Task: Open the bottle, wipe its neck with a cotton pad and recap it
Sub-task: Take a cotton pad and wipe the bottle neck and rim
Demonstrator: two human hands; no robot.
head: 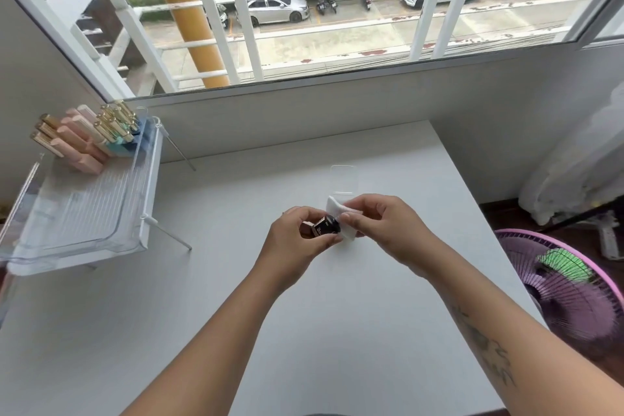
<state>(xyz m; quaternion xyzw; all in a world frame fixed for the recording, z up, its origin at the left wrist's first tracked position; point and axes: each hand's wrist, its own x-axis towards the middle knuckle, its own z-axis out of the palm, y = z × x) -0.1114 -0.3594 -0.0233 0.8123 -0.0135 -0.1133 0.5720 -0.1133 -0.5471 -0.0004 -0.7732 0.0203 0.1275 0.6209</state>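
Observation:
Above the middle of the white table (236, 314), my left hand (297, 240) grips a small bottle (324, 226) with a pinkish body and a dark end, lying on its side and pointing right. My right hand (381, 230) pinches a white cotton pad (337, 209) and presses it against the bottle's dark end. The pad and my fingers cover the bottle's neck, so I cannot tell whether a cap is on it. No separate cap shows on the table.
A clear acrylic shelf (84, 213) stands at the table's left, with several pink and gold cosmetic tubes (84, 135) at its back. A small clear plastic box (343, 179) lies just beyond my hands. A purple fan (574, 287) stands past the right edge.

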